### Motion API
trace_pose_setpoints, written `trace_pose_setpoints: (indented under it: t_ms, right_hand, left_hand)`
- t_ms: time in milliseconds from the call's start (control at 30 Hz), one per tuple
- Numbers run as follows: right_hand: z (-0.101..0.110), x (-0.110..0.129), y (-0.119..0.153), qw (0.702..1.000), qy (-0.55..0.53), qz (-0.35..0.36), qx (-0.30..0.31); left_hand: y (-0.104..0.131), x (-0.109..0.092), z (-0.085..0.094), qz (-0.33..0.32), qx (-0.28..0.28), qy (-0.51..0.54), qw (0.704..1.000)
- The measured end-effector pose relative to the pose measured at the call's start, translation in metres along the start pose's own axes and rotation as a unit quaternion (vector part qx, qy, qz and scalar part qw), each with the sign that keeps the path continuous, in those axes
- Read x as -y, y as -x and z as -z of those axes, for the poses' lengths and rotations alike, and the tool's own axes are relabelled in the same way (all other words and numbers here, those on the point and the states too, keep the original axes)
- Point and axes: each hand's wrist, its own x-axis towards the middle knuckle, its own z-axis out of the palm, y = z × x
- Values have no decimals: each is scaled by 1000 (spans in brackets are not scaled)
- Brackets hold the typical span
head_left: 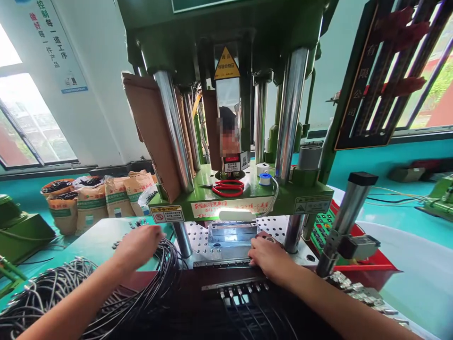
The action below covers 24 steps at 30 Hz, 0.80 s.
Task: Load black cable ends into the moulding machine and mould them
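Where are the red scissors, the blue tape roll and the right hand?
red scissors (228,188), head view, on the red handles.
blue tape roll (264,179), head view, on the roll's top.
right hand (269,257), head view, on the back of the hand.

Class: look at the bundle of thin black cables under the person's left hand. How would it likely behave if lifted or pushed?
The bundle of thin black cables would probably be floppy, since the strands lie in loose curved loops. Lifted by the left hand, it would likely sag and tangle, because many strands overlap. Pushed, it may slide and spread rather than roll.
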Motion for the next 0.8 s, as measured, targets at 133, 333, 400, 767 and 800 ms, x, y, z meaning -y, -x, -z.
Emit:
trace_pose_setpoints:
  t_ms: [133,333,400,767,800]
  right_hand:
    - [12,1,14,1000,-25,1,-12]
    - [19,-16,52,992,-113,-8,57]
    - [17,-18,60,989,-134,-22,60]
    - [23,-39,11,940,-281,-125,-147]
    - [22,-41,0,934,-280,-139,-173]
  left_hand:
    - [35,-61,-20,-190,182,28,964]
    - [38,-75,-60,-192,225,59,953]
    - [37,-71,-65,-187,217,83,955]
    - [-7,-83,-84,31,105,466,878]
    - [-19,-88,-89,55,79,499,861]
